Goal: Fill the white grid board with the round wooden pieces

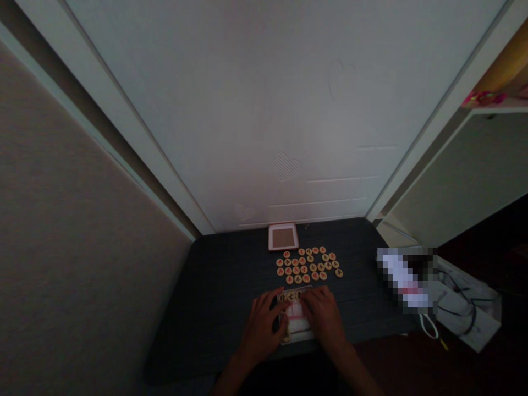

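Note:
A small shallow tray [303,335] lies near the table's front edge, with a pale, pink-marked bottom. Along its far side sits a row of round wooden xiangqi pieces [290,296] with dark characters; another piece [286,335] rests at its near left corner. My left hand [262,324] curls around the tray's left side, thumb and fingers on its edge. At the far right corner, the bent fingers of my right hand [325,313] close over the end piece of the row, partly hiding it.
Beyond the tray, several loose xiangqi pieces [304,269] with red or dark characters lie face up on the dark table [214,291]. A pink-rimmed box lid or tray [283,238] stands behind them against the white panel [256,110]. To the right, a white box [474,324] holds cables.

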`<state>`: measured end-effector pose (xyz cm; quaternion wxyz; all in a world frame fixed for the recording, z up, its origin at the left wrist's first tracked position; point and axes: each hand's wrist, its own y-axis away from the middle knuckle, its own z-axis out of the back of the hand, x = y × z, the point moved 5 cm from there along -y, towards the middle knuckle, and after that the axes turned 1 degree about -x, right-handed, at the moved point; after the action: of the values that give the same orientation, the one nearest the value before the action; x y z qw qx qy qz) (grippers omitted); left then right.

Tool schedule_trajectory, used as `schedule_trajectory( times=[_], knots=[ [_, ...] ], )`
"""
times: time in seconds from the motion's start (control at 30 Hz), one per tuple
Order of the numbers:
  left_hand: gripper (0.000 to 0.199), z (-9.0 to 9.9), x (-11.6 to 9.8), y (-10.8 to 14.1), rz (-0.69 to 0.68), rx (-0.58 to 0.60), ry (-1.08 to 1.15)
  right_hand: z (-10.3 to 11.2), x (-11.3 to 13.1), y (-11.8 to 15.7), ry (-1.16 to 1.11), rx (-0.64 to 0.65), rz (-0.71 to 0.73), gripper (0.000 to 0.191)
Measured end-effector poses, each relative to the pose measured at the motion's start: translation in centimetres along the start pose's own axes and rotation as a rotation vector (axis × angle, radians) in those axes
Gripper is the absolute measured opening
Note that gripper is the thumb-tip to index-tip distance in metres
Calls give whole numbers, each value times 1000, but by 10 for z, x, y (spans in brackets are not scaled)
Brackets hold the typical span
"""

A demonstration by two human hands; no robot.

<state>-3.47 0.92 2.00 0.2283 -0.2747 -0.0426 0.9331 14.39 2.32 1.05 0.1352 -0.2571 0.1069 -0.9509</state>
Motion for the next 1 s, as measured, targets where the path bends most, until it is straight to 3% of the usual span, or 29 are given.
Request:
schedule_trajectory(
  times=[0.47,0.73,1.0],
  knots=[
    [37,0,6,2,43,-32,82,6,5,6,42,-39,-23,18],
    [38,2,23,8,89,-174,296,6,2,14,10,-11,-34,28],
    [48,0,14,6,33,-78,181,4,-1,19,-7,-22,-21,24]
  ],
)
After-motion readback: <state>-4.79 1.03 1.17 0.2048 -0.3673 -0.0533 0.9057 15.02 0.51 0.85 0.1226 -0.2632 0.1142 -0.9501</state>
